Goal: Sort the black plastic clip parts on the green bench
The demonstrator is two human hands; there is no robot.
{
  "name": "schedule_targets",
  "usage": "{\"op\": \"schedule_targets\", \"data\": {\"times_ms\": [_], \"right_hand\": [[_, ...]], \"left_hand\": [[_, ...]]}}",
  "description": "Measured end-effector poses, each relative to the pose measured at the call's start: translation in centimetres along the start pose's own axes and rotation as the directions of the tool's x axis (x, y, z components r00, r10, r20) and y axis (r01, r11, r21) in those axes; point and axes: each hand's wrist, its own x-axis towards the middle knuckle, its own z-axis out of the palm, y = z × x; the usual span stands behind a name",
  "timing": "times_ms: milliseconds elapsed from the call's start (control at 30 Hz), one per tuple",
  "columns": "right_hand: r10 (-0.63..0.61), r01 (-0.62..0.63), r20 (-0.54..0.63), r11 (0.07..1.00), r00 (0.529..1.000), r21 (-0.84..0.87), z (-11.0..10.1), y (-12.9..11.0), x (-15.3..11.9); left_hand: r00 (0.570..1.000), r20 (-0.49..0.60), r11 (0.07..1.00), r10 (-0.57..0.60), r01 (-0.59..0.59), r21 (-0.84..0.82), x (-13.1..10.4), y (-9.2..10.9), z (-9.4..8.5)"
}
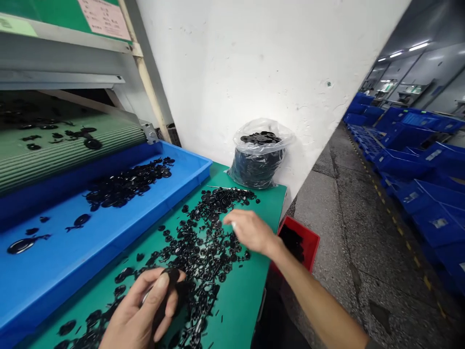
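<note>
Loose parts (203, 242) lie across the tabletop (243, 295); a tray (116, 230) sits left, a bag (254, 167) behind, a bin (310, 242) right.

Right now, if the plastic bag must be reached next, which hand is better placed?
Probably the right hand: it is nearer to the plastic bag, while the left hand is farther away and holds a black piece.

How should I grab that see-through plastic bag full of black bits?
Probably take the clear plastic bag of black pieces by its loose, flared rim, from above and the front: it stands open-mouthed, with the white wall behind it.
</note>
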Motion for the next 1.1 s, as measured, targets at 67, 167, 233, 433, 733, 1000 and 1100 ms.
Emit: {"op": "schedule_targets", "data": {"times_ms": [67, 167, 233, 433, 733, 1000, 1100], "right_hand": [[0.102, -0.104, -0.037, 0.992, 0.994, -0.074, -1.0, 1.8, -0.2], [0.154, -0.158, -0.040, 0.980, 0.987, -0.118, -1.3, 3.9, -0.2], [0.141, -0.142, -0.016, 0.984, 0.990, -0.104, -0.9, 4.7, 0.2], [0.096, -0.097, 0.014, 0.993, 0.995, 0.062, -0.7, 4.1, 0.6], [0.160, -0.116, -0.039, 0.845, 0.986, 0.523, 0.6, 0.6, 0.0], [0.092, -0.146, 0.114, 0.616, 0.989, 0.774, 3.0, -4.0, -2.1], [0.010, -0.120, 0.150, 0.648, 0.989, 0.752, 4.0, -6.0, -2.9]], "left_hand": [[1.000, 0.028, 0.998, -0.009, 0.011, -0.066, 0.0, -0.1, 0.2], [0.996, 0.078, 0.995, 0.043, -0.035, -0.089, 0.2, -0.5, 0.3], [0.993, 0.105, 0.996, 0.061, -0.053, -0.078, 0.2, -0.8, 0.1], [0.993, 0.096, 0.992, 0.065, -0.054, -0.118, 0.1, -1.1, -0.2], [0.976, 0.205, 0.867, -0.071, 0.162, -0.472, 0.2, -0.3, -0.4], [0.944, 0.309, 0.926, -0.113, 0.213, -0.312, -0.3, -0.6, 0.3], [0.941, 0.318, 0.961, -0.115, 0.187, -0.205, -0.7, -0.4, 0.6]]}}
